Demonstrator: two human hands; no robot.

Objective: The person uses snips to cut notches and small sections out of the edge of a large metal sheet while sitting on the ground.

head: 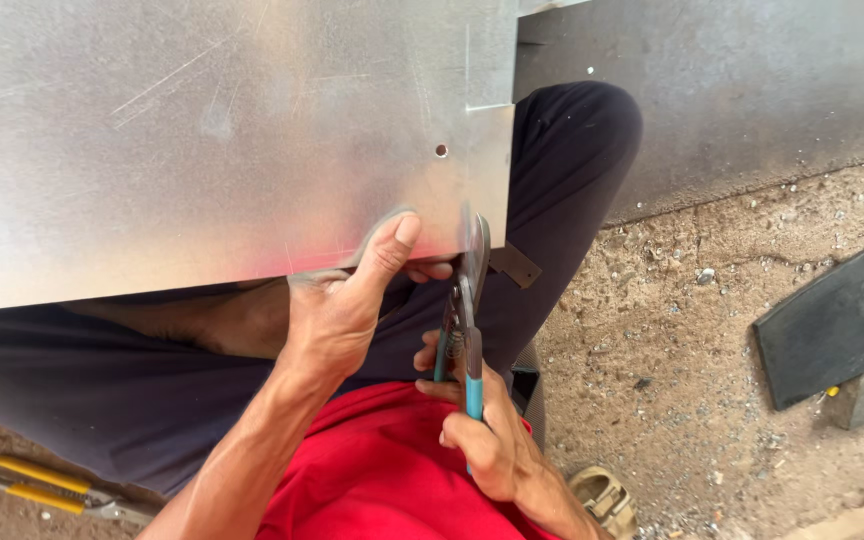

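Note:
A large shiny metal sheet [212, 130] lies across my lap, with a small round hole near its right edge. My left hand [347, 300] grips the sheet's near edge, thumb on top and fingers underneath. My right hand [487, 435] is closed around the blue handles of tin snips [467, 310], whose jaws bite into the sheet's lower right edge. A small cut strip of metal [517, 265] sticks out to the right of the snips' jaws.
Yellow-handled snips [47, 485] lie on the ground at lower left. A dark flat slab [832, 325] rests on the gravelly dirt at right. Another grey metal sheet [752, 90] lies beyond my knee. A sandal [602, 495] shows near my right wrist.

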